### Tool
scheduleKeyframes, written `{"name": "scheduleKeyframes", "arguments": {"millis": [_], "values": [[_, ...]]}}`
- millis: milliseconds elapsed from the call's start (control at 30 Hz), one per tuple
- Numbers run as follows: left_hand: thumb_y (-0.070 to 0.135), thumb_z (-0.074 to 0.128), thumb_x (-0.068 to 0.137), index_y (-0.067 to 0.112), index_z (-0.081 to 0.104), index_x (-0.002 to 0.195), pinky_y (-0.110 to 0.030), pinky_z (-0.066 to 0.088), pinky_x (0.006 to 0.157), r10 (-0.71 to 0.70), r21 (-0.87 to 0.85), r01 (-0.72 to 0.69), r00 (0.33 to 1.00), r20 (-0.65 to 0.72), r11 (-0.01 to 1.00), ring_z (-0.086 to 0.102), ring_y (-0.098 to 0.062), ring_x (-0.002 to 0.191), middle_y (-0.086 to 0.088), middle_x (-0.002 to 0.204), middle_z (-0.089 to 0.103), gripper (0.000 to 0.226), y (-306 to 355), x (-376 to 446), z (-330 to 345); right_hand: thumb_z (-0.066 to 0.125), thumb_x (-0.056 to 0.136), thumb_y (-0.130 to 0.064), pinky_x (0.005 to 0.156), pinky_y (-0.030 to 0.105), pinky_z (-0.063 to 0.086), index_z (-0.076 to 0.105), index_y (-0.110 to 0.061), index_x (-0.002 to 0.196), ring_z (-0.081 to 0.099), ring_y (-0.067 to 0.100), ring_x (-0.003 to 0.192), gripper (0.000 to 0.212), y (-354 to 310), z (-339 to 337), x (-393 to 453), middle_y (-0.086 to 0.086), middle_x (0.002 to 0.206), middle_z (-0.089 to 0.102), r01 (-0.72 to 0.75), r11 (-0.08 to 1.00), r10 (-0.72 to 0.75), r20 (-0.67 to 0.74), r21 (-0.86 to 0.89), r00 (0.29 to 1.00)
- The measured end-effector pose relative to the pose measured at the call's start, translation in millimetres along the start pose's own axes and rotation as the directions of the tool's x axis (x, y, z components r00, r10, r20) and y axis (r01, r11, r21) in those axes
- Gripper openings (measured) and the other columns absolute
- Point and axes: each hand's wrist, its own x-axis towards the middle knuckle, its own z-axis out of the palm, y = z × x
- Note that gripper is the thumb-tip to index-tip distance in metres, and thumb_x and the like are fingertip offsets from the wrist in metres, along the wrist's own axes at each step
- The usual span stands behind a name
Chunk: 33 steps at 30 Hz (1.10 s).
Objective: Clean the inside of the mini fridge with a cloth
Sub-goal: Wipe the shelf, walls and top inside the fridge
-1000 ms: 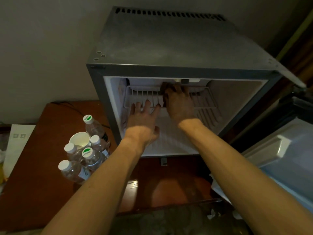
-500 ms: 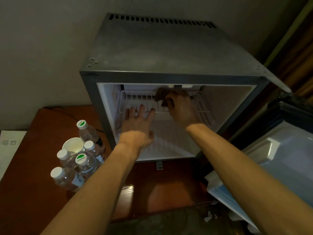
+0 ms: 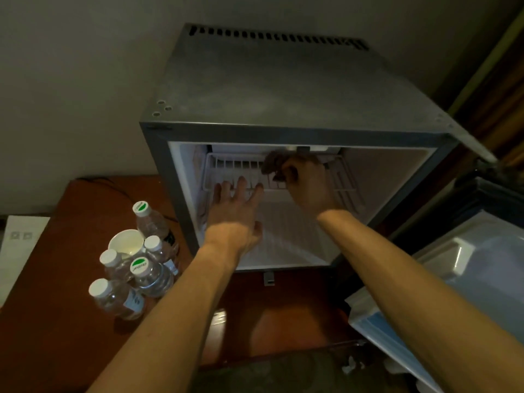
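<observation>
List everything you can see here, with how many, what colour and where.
mini fridge: one, grey outside, white inside, standing open on the table
wire shelf: one, white, high up inside the fridge
cloth: one, dark, on the shelf in the right hand
fridge door: one, white inner side, swung open at the right
water bottles: five, clear, three with white caps and two with green and white caps, grouped left of the fridge
cup: one, white, among the bottles
table: one, reddish brown, under the fridge and bottles
paper: one, white, far left edge
left hand: fingers straight, touching the shelf's front edge
right hand: gripping the cloth on the shelf
</observation>
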Motion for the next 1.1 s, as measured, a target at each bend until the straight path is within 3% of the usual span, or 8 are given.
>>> {"name": "scheduleKeyframes", "arguments": {"millis": [133, 233, 400, 667, 767, 967, 1033, 1100], "values": [[0.047, 0.059, 0.092, 0.030, 0.014, 0.157, -0.051, 0.036, 0.110, -0.008, 0.024, 0.009, 1.000, -0.027, 1.000, 0.019, -0.040, 0.143, -0.010, 0.160, 0.014, 0.080, 2.8, 0.0, 0.3, 0.048, 0.091, -0.007, 0.062, 0.026, 0.036, 0.067, -0.006, 0.083, 0.065, 0.033, 0.081, 0.021, -4.0, 6.7, 19.2, 0.018, 0.090, 0.070, -0.082, 0.997, 0.082, 0.017, -0.016, 0.996], [0.046, 0.061, 0.091, 0.031, 0.014, 0.156, -0.052, 0.037, 0.110, -0.013, 0.014, 0.014, 1.000, -0.025, 1.000, 0.019, -0.040, 0.143, -0.010, 0.159, 0.013, 0.081, 3.1, 1.1, 0.5, 0.049, 0.091, -0.008, 0.066, 0.025, 0.043, 0.073, -0.008, 0.083, 0.066, 0.027, 0.083, 0.025, -4.1, 0.8, 10.6, 0.014, 0.093, 0.072, -0.049, 0.999, 0.049, 0.009, -0.005, 0.999], [0.049, 0.059, 0.091, 0.030, 0.014, 0.155, -0.052, 0.037, 0.109, -0.003, 0.035, 0.004, 0.999, -0.039, 0.999, 0.020, -0.039, 0.143, -0.010, 0.160, 0.013, 0.080, 3.4, -1.1, 4.3, 0.060, 0.086, -0.004, 0.077, 0.022, 0.038, 0.072, -0.007, 0.084, 0.064, 0.026, 0.093, 0.012, 0.9, -0.1, -22.1, 0.012, 0.100, 0.071, -0.053, 0.998, 0.053, 0.031, 0.017, 0.998], [0.050, 0.059, 0.091, 0.031, 0.013, 0.157, -0.053, 0.033, 0.112, -0.021, 0.048, 0.023, 0.999, -0.035, 0.999, 0.020, -0.040, 0.143, -0.011, 0.161, 0.013, 0.082, 3.9, -3.7, 4.4, 0.051, 0.088, -0.004, 0.062, 0.022, 0.029, 0.063, -0.008, 0.079, 0.059, 0.023, 0.077, 0.015, -11.4, -1.6, 12.1, 0.009, 0.082, 0.064, -0.039, 0.999, 0.039, -0.004, -0.035, 0.999], [0.048, 0.060, 0.091, 0.030, 0.015, 0.156, -0.053, 0.034, 0.111, -0.011, 0.045, 0.014, 0.999, -0.052, 0.999, 0.020, -0.040, 0.142, -0.011, 0.160, 0.014, 0.081, 4.3, -4.5, 3.5, 0.056, 0.085, -0.004, 0.065, 0.024, 0.035, 0.067, -0.008, 0.078, 0.064, 0.031, 0.086, 0.014, -8.4, -2.1, 1.1, 0.014, 0.091, 0.069, -0.017, 0.996, 0.016, -0.016, -0.083, 1.000], [0.048, 0.059, 0.089, 0.028, 0.015, 0.156, -0.053, 0.031, 0.113, 0.005, 0.063, 0.000, 0.997, -0.076, 0.998, 0.023, -0.041, 0.140, -0.013, 0.160, 0.015, 0.083, 3.9, -6.2, 6.4, 0.058, 0.087, -0.006, 0.075, 0.030, 0.051, 0.067, -0.009, 0.082, 0.064, 0.028, 0.091, 0.011, 2.9, -3.7, -21.4, 0.011, 0.100, 0.068, 0.102, 0.992, -0.104, -0.028, -0.079, 0.994], [0.047, 0.060, 0.089, 0.028, 0.014, 0.156, -0.054, 0.027, 0.116, 0.000, 0.052, 0.004, 0.997, -0.074, 0.999, 0.022, -0.041, 0.141, -0.013, 0.160, 0.015, 0.083, 3.6, -5.6, 7.5, 0.052, 0.090, -0.008, 0.070, 0.033, 0.052, 0.067, -0.010, 0.084, 0.065, 0.027, 0.090, 0.017, 1.7, -1.4, -6.3, 0.010, 0.098, 0.069, 0.100, 0.992, -0.102, -0.024, -0.072, 0.994], [0.046, 0.060, 0.090, 0.028, 0.013, 0.157, -0.054, 0.025, 0.117, -0.001, 0.047, 0.004, 0.998, -0.068, 0.999, 0.020, -0.042, 0.143, -0.014, 0.161, 0.014, 0.084, 2.7, -4.9, 7.9, 0.049, 0.091, -0.010, 0.060, 0.030, 0.042, 0.068, -0.009, 0.087, 0.065, 0.031, 0.085, 0.019, -3.8, 0.2, 10.0, 0.015, 0.093, 0.070, 0.038, 0.990, -0.040, -0.012, -0.136, 0.999]]}}
